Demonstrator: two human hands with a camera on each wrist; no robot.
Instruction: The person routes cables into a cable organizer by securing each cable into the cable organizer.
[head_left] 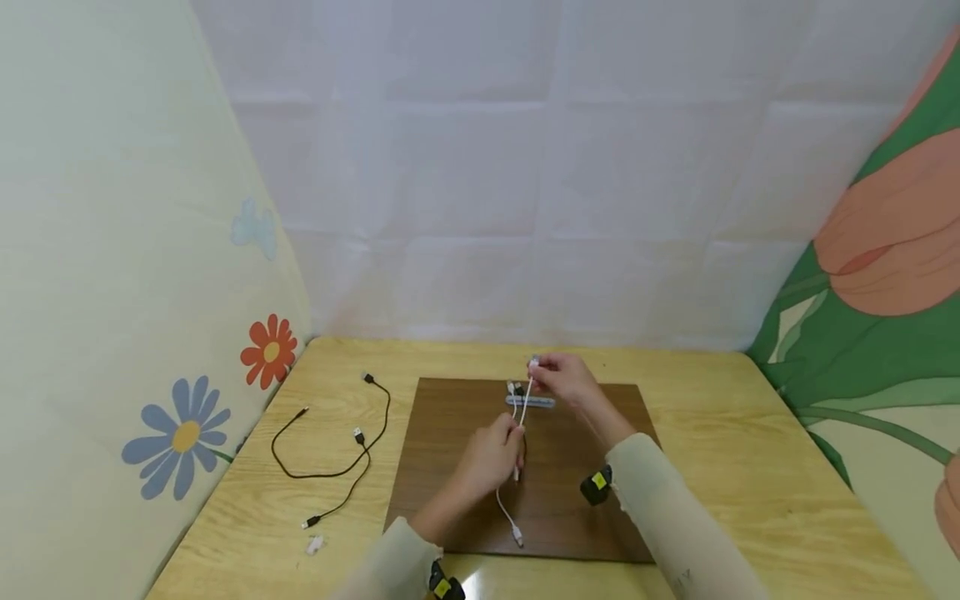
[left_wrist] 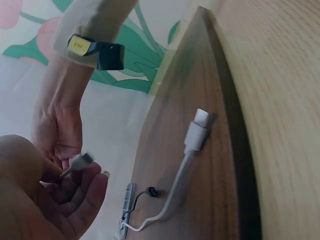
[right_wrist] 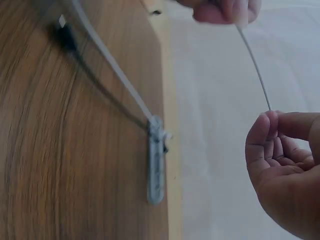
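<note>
A white USB cable is stretched between both hands. My right hand pinches it by the plug at the upper end, above the back of the brown board. Lower and to the left, my left hand grips the cable, and its other connector sticks out past the fingers in the left wrist view. Beneath the hands lies a grey-blue cable holder strip near the board's far edge. A second white cable and a short black cable run from one end of the strip.
Two black cables lie loosely on the wooden table left of the board. A small whitish scrap is near the front left. A white sheet hangs behind, with patterned cloths on both sides.
</note>
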